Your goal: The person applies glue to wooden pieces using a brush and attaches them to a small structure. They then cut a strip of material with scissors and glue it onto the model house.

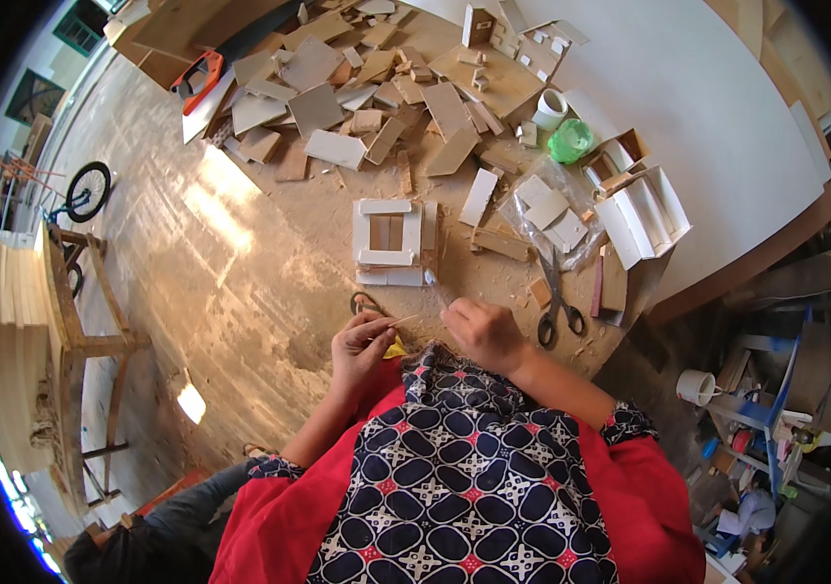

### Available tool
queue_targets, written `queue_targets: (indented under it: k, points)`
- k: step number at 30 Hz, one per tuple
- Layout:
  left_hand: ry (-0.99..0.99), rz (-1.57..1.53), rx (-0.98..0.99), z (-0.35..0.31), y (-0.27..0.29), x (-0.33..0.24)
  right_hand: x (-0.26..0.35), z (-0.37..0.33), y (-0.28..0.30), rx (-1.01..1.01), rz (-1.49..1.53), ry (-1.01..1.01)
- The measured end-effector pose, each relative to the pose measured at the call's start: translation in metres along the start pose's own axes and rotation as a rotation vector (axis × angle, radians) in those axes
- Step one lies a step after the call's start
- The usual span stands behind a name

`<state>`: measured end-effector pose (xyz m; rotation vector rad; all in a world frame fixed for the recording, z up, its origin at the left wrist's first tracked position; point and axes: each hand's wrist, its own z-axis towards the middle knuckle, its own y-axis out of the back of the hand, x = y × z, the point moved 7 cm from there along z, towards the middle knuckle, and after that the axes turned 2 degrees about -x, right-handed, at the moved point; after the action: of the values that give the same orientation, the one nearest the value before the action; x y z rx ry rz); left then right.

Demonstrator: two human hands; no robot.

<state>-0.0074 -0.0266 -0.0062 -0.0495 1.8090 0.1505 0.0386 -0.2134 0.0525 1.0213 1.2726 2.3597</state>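
My left hand pinches a thin pale stick that points to the right. A bit of yellow material shows just below those fingers. To the right, my right hand is closed, its fingertips together; what they hold, if anything, is too small to tell. Just beyond both hands sits a small square assembly of white and brown board pieces, with an opening in its middle. Dark-handled scissors lie partly hidden behind my left hand.
Black scissors lie right of my right hand. Board offcuts pile up at the far side, with an orange-handled saw. Rightward are a plastic bag of board pieces, a green container, a tape roll and a white box.
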Motion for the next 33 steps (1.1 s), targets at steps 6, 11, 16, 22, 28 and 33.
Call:
queue_targets:
  k: [6,11,16,22,28,33]
  points:
    - [0.046,0.007,-0.017,0.001,0.005,0.006,-0.008,0.003,0.048,-0.16,0.135,-0.126]
    - [0.052,-0.054,-0.025,-0.002,0.004,0.004,-0.081,0.017,0.149,-0.535,0.02,-0.504]
    - [0.017,-0.06,0.032,0.001,-0.008,-0.008,-0.173,0.037,0.208,-0.621,-0.369,-0.474]
    - [-0.029,-0.057,0.048,0.001,-0.005,-0.006,-0.226,0.076,0.173,-0.315,-0.51,-0.513]
    - [0.023,-0.066,-0.016,-0.006,0.006,-0.002,-0.251,0.082,0.157,-0.244,-0.393,-0.647]
    - [0.018,-0.003,-0.006,-0.005,0.005,-0.008,-0.263,0.06,0.182,-0.444,-0.266,-0.739]
